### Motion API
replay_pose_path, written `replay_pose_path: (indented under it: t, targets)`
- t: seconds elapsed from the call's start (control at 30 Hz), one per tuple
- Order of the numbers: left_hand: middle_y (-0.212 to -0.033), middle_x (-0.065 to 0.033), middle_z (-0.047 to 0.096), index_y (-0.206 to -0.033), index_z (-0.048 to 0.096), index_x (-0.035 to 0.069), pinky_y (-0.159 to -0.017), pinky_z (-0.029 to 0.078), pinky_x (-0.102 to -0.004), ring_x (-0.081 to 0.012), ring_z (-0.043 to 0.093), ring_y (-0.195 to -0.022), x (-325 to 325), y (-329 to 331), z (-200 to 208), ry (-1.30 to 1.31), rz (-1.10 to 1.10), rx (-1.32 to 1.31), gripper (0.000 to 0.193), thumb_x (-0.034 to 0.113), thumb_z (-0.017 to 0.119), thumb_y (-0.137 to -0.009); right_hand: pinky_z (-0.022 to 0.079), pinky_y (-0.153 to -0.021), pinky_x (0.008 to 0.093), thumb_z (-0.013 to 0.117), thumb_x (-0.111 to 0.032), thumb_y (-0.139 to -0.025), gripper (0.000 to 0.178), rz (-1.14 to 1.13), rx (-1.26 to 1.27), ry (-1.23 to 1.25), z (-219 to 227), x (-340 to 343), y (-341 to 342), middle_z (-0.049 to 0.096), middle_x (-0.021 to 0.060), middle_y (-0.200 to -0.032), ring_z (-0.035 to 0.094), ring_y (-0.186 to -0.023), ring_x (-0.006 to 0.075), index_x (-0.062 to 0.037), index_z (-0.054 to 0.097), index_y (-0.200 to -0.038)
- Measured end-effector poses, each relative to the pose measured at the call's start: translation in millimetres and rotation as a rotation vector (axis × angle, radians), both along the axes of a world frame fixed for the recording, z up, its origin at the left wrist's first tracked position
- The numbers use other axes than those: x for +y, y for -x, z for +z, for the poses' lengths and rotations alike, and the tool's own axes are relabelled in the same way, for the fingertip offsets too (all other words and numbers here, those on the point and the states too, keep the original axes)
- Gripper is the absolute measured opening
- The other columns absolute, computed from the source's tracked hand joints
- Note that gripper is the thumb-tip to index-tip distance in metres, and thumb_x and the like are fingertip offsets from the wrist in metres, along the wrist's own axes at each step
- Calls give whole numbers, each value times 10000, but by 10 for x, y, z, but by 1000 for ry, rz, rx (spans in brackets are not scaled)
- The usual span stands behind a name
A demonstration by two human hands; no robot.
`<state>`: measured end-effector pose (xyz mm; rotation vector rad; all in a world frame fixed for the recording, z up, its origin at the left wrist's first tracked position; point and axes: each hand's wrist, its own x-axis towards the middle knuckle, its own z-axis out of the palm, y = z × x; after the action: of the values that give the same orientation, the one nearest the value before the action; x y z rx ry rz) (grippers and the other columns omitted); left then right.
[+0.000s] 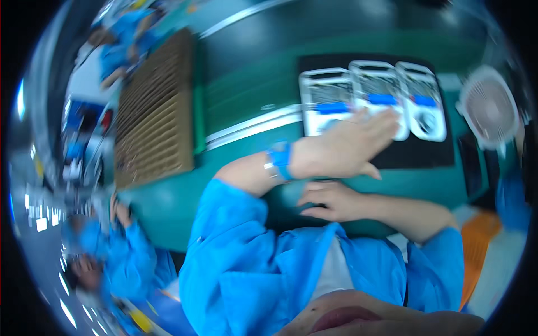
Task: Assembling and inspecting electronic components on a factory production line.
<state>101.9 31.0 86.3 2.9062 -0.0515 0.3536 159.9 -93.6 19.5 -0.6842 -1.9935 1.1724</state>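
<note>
My left hand (pixel 347 143), with a blue wristband (pixel 280 161) on its wrist, reaches across to the right over a black mat (pixel 417 154). Its fingers are stretched out, somewhat blurred, and overlap the lower parts of the left and middle white trays. On the mat stand three white trays in a row: the left tray (pixel 314 121), the middle tray (pixel 355 66) and the right tray (pixel 412 117). Each has a blue strip across it and thin metallic pieces too small to name. Nearer me, my right hand (pixel 339 201) rests at the table's edge, fingers apart, holding nothing visible.
A brown gridded tray (pixel 162 106) lies on the green table (pixel 241 84) to the left. At the right are a small white fan (pixel 487 109) and a dark flat object (pixel 469 165). Two people in blue (pixel 120 47), (pixel 120 255) sit along the left side.
</note>
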Motion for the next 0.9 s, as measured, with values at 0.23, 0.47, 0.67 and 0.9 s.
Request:
replay_pose_path:
  t: [0.23,0.47,0.67,0.9]
  targets:
    - [-1577,-199,415,-1478,452,-17,-1111,361,-549,-356,327,-1512,-303,528,532,-121,20,-200,870,585,647,-882,464,-909,289,717,-208,-961,380,191,-50,571,109,81,-227,662,42,-1214,608,-1042,134,-29,653,-1290]
    - [-1459,-222,527,-1355,598,20,-1165,267,-578,-381,349,-1483,-1008,1166,-690,-179,-137,-99,576,415,636,-938,513,-856,300,735,-259,-922,364,234,55,438,243,336,-113,648,91,-1101,641,-985,162,17,704,-1158]
    - [-1483,-226,504,-1304,639,31,-1198,208,-598,-319,200,-1558,-980,1098,-617,21,-160,-152,502,396,598,-962,509,-876,304,800,-205,-865,370,156,120,669,319,291,-124,648,86,-1093,632,-1035,176,16,714,-1148]
    - [-1557,-229,420,-1303,676,91,-1189,260,-539,-349,298,-1474,-1023,1089,-794,14,-128,-210,537,415,656,-875,507,-886,310,812,-214,-841,386,165,17,593,345,278,-97,644,91,-1132,630,-1034,191,-16,729,-1163]
